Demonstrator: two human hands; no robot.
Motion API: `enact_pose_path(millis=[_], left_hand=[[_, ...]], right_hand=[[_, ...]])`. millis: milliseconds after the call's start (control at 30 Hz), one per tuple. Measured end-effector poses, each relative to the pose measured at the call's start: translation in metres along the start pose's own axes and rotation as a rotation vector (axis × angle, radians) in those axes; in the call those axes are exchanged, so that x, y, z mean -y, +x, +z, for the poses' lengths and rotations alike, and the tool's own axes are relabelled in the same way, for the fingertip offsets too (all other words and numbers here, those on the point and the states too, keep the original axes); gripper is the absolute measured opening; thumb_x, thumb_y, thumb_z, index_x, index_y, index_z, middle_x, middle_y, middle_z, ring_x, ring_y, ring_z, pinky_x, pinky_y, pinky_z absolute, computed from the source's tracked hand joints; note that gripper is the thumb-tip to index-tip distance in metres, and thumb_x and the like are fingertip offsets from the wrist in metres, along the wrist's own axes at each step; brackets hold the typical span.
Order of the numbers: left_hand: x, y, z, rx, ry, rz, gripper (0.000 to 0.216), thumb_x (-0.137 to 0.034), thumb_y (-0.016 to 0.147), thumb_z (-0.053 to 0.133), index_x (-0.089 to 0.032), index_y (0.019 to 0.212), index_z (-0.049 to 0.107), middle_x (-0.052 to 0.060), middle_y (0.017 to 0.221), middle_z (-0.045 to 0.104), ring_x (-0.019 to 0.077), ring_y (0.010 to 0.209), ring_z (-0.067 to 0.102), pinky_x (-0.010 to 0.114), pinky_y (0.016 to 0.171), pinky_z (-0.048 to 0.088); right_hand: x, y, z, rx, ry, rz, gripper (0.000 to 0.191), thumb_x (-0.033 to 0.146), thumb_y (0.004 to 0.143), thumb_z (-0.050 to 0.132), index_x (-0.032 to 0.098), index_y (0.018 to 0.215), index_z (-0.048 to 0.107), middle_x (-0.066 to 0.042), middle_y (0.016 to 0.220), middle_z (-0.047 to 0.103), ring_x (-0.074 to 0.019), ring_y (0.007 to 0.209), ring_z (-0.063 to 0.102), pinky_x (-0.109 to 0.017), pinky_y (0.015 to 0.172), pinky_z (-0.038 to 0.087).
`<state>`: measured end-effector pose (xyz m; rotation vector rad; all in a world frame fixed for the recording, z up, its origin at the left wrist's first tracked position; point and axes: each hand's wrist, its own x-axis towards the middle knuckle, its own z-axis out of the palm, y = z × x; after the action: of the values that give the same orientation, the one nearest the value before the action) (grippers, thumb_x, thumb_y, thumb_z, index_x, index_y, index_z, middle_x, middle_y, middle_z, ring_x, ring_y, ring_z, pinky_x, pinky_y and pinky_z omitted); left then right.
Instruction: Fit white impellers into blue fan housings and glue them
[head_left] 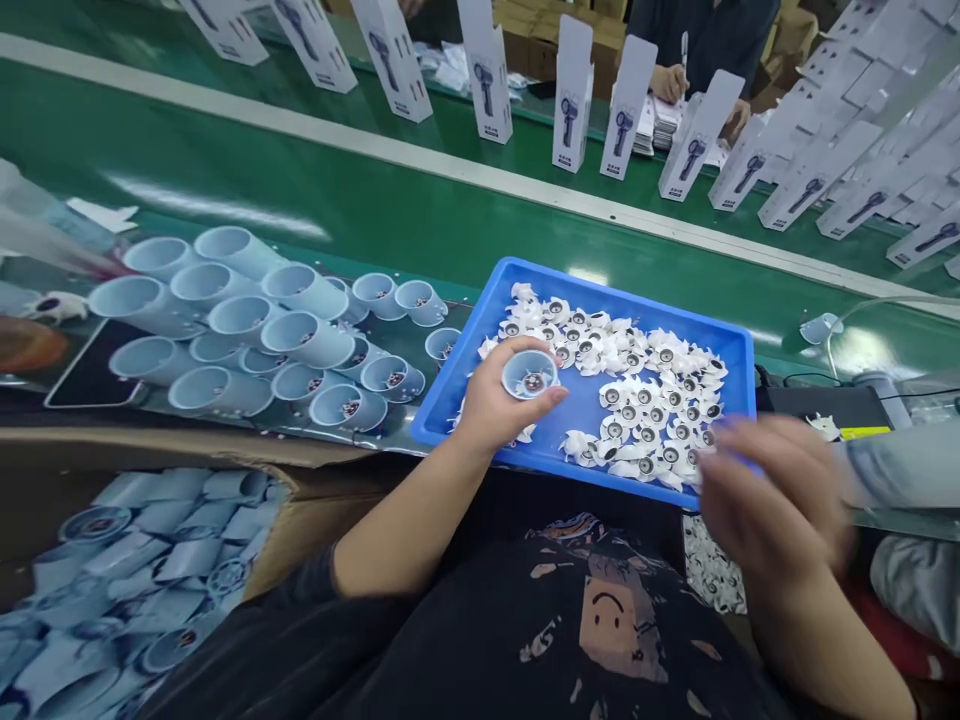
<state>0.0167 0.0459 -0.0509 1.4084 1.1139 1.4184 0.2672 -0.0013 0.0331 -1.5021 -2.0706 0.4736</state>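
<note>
A glossy green work surface (337,170) is crossed by a pale metal rail (375,150), and its far side is lined with upright white cartons (491,90) printed with a handheld fan. Behind them, in a workshop space stacked with brown cardboard, a pen (684,50) is held in a co-worker's hand (667,83) above white papers (664,122). On the near side, a blue plastic tray (553,432) is filled in large part with white fan impellers (652,400). To its left, pale blue tubes (247,315) are grouped, most with their mouths tilted upward; more tubes (150,555) are heaped in a cardboard box (307,510) at lower left. Above the tray's left part, one pale blue cylindrical housing (531,370) is grasped around its side by the left hand (491,395). Its open mouth is turned up toward the viewer, its long axis lying close to the line of sight, so that coppery parts are seen deep inside. The right hand (780,490) is blurred beside the tray's right edge, fingers bent; whether anything is gripped cannot be told.
</note>
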Motion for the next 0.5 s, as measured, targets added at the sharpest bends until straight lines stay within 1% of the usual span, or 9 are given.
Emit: enact_pose_path(millis=[33,67,133,200,267,333,400,500], left_hand=[[-0.001,0.001,0.002,0.018,0.036,0.002,0.047,-0.043,0.067,0.080,-0.019,0.101,0.057,0.008,0.097,0.069,0.0242,0.091,0.067,0.039,0.085,0.053],[-0.001,0.001,0.004,0.030,0.069,0.002,0.047,-0.042,0.067,0.079,-0.019,0.101,0.057,0.008,0.100,0.069,0.0249,0.095,0.066,0.040,0.088,0.052],[-0.002,0.001,0.005,0.038,0.116,-0.017,0.050,-0.042,0.067,0.079,-0.019,0.105,0.056,0.009,0.106,0.067,0.0258,0.099,0.065,0.041,0.090,0.051],[-0.001,0.002,0.005,0.029,0.144,-0.054,0.056,-0.041,0.065,0.079,-0.020,0.110,0.053,0.009,0.111,0.065,0.0266,0.103,0.063,0.042,0.091,0.050],[0.000,0.002,0.003,0.031,0.168,-0.099,0.061,-0.039,0.064,0.080,-0.020,0.114,0.050,0.009,0.116,0.062,0.0272,0.108,0.061,0.043,0.094,0.049],[0.001,0.001,0.003,0.051,0.182,-0.135,0.065,-0.036,0.063,0.081,-0.021,0.117,0.047,0.008,0.119,0.060,0.0275,0.113,0.059,0.043,0.096,0.048],[0.003,0.001,0.004,0.080,0.188,-0.149,0.068,-0.033,0.064,0.080,-0.022,0.120,0.044,0.008,0.121,0.059,0.0267,0.113,0.060,0.043,0.097,0.048],[0.004,0.000,0.009,0.100,0.212,-0.128,0.068,-0.030,0.067,0.077,-0.022,0.124,0.041,0.009,0.124,0.057,0.0255,0.111,0.061,0.043,0.097,0.048]], right_hand=[[-0.001,0.015,0.015,0.081,-0.133,-0.042,0.018,0.032,0.097,0.061,0.018,0.108,0.065,-0.008,0.115,0.060,-0.0249,0.113,0.054,-0.050,0.102,0.044],[-0.005,0.032,0.029,0.200,-0.301,-0.059,0.014,0.024,0.098,0.060,0.016,0.108,0.064,-0.007,0.114,0.061,-0.0244,0.112,0.055,-0.050,0.102,0.044],[-0.014,0.066,0.056,0.337,-0.479,-0.067,0.008,0.012,0.095,0.059,0.013,0.100,0.066,-0.007,0.106,0.063,-0.0228,0.106,0.058,-0.047,0.099,0.047],[-0.023,0.092,0.074,0.416,-0.626,-0.055,0.007,0.016,0.096,0.061,0.012,0.100,0.065,-0.006,0.104,0.063,-0.0213,0.101,0.060,-0.044,0.094,0.051],[-0.027,0.105,0.083,0.448,-0.738,-0.033,0.015,0.025,0.098,0.062,0.012,0.105,0.063,-0.007,0.106,0.062,-0.0207,0.099,0.061,-0.042,0.090,0.053],[-0.027,0.108,0.086,0.447,-0.814,0.000,0.021,0.029,0.098,0.062,0.012,0.110,0.061,-0.007,0.109,0.061,-0.0209,0.099,0.061,-0.041,0.089,0.054],[-0.025,0.107,0.087,0.428,-0.854,0.056,0.023,0.031,0.099,0.061,0.013,0.112,0.061,-0.008,0.109,0.061,-0.0208,0.098,0.061,-0.041,0.088,0.055],[-0.020,0.104,0.092,0.384,-0.847,0.158,0.025,0.033,0.099,0.060,0.013,0.113,0.060,-0.008,0.109,0.061,-0.0202,0.096,0.062,-0.039,0.086,0.055]])
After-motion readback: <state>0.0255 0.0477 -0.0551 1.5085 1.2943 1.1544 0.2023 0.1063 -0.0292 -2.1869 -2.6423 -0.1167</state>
